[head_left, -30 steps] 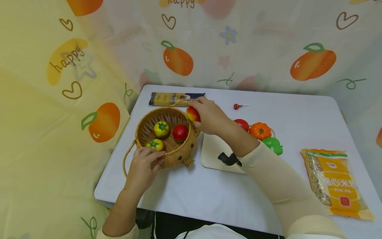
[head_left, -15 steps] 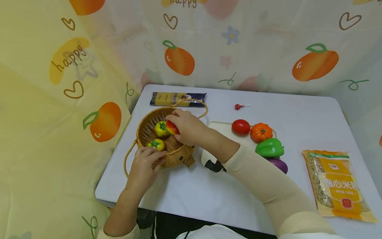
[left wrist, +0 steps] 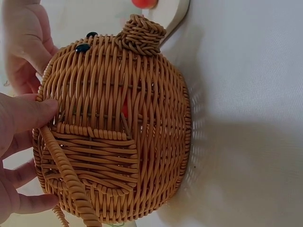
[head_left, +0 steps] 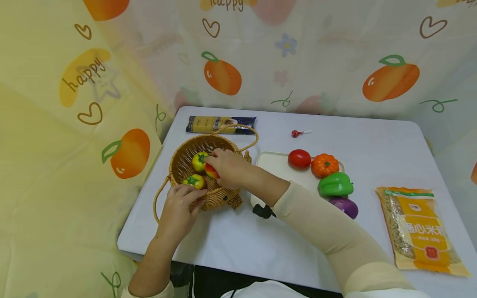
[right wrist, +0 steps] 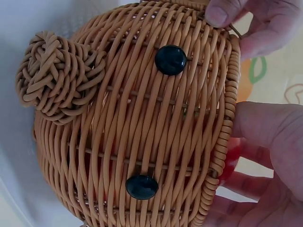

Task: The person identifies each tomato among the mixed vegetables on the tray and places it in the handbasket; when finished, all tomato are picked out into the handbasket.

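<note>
My left hand (head_left: 180, 207) grips the near rim of a round wicker basket (head_left: 214, 202); in the left wrist view its thumb (left wrist: 35, 113) lies on the outer weave. Inside the basket, my right hand (head_left: 232, 169) holds a red-and-yellow toy fruit (head_left: 211, 171), mostly covered by the fingers. Two yellow toy fruits with green leafy tops, one farther back (head_left: 199, 161) and one nearer (head_left: 193, 181), lie beside it. Red shows through the weave in both wrist views. The right wrist view has the basket's button eyes (right wrist: 170, 60) and woven snout (right wrist: 59, 78).
A cream tray (head_left: 273, 159) to the right bears a red tomato (head_left: 299, 159), orange pumpkin (head_left: 325, 165), green pepper (head_left: 336, 184) and purple eggplant (head_left: 344, 207). Behind the basket lies a pasta pack (head_left: 205, 124). A lollipop (head_left: 296, 133) and yellow food bag (head_left: 422, 229) also lie on the table.
My right hand has carried the red-and-yellow toy fruit from the basket's right rim left and down into it, covering the red fruit there. My left hand has stayed on the rim.
</note>
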Tool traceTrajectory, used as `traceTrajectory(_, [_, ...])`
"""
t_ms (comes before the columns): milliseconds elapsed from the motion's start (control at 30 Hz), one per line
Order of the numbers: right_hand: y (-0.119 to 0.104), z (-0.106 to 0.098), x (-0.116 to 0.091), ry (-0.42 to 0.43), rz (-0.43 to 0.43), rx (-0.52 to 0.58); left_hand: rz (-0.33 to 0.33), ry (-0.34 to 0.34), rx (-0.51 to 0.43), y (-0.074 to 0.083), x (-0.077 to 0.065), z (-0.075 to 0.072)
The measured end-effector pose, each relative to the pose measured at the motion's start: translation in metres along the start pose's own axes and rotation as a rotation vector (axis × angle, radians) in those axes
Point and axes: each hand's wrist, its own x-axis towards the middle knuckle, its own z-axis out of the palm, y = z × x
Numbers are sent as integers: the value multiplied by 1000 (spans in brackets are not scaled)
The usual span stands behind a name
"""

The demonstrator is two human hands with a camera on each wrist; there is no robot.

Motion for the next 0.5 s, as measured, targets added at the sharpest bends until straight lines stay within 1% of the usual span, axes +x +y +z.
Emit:
traceTrajectory(133, [1, 1, 0, -17, 9, 3, -5, -8, -4, 1, 1, -1])
traceTrajectory(233, [2, 2, -1, -12, -8, 10, -12, -11, -7, 1, 0, -1])
traceTrajectory(300, [3, 0, -3, 3, -30, 19, -13, -10, -6, 0, 0, -1])
traceTrajectory(400, [7, -3, -6, 48, -66, 35, -9, -8, -6, 0, 0, 0])
traceTrajectory(500, [11, -9, -11, 94, -76, 55, -1, -1, -8, 0, 0, -1])
